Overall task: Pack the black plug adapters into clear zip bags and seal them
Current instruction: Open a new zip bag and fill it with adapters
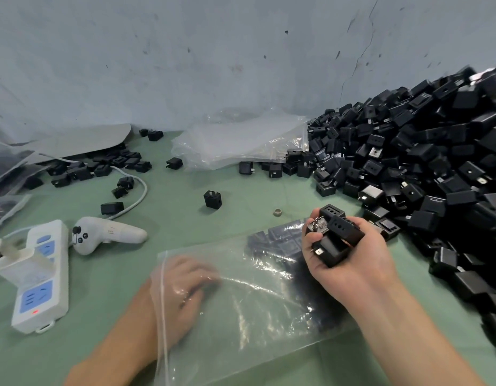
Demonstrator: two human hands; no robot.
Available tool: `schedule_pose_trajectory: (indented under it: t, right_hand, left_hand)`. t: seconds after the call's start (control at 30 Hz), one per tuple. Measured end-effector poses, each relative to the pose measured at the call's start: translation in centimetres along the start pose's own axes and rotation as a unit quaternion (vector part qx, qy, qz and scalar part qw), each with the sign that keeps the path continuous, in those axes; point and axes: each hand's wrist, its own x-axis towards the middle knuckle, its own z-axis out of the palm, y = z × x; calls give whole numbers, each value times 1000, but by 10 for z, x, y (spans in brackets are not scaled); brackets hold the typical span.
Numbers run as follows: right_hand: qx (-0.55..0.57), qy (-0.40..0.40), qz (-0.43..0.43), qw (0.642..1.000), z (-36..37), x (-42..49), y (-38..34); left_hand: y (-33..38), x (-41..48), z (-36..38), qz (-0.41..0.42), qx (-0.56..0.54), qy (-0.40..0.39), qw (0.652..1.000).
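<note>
Adapters [333, 237] gripped by right hand [352, 263] — left hand [185, 285] inside zip bag [241, 302]

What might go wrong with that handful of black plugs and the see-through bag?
The right hand grips several black plastic plug adapters at once; one may slip and miss the clear plastic zip bag. That bag lies floppy around the left hand, so its mouth might sag shut. The big heap of black adapters beside it may slide onto it.
</note>
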Motion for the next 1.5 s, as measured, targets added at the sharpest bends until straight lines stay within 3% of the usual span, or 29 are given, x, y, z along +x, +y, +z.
schedule_pose_trajectory:
  t: [0.1,0.17,0.23,0.27,0.33,0.47,0.7,0.93,1.07,1.13,1.2,1.37,1.5]
  right_hand:
    - [-12,0,5,1000,3,-2,4]
    - [-28,1,8,1000,6,-3,9]
    - [-55,0,13,998,8,-5,16]
    - [-70,-2,19,997,10,-6,22]
    - [-112,-12,34,993,14,-10,37]
    - [-253,-47,58,965,15,-23,68]
    - [-435,-6,-56,899,11,-27,75]
    - [-378,-21,23,925,15,-30,74]
    - [-307,-13,14,952,19,-28,56]
    - [-286,-2,-4,958,20,-26,41]
    - [-270,13,-25,962,19,-23,28]
    - [-243,35,-53,968,18,-20,12]
    - [-239,37,-55,969,15,-22,12]
  left_hand:
    - [-21,-21,-21,-189,-2,98,977]
    - [-25,-24,-38,-290,-83,240,923]
    - [-8,-16,-53,-293,-149,340,881]
    - [7,-12,-56,-262,-178,352,881]
    - [46,-4,-52,-185,-219,302,909]
    - [92,6,-30,-102,-181,152,966]
    - [93,1,-20,-82,-156,119,977]
    - [96,-2,-28,-118,-234,182,948]
    - [38,-16,-49,-219,-239,228,918]
    - [0,-31,-57,-270,-194,208,920]
    - [-24,-51,-57,-294,-122,134,938]
    - [-17,-61,-38,-218,-86,5,972]
    - [3,-43,-12,-154,-82,16,985]
